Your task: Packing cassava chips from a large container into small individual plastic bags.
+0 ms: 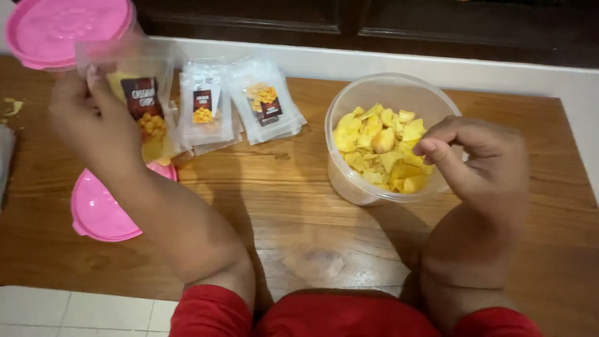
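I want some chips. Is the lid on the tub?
No, the clear tub of yellow chips stands open, with no lid on top.

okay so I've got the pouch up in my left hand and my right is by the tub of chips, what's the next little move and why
Probably dip the right hand into the clear tub and pinch up a few yellow chips. That hand looks empty at the rim, while the left hand holds the clear pouch raised, with only a few chips showing inside.
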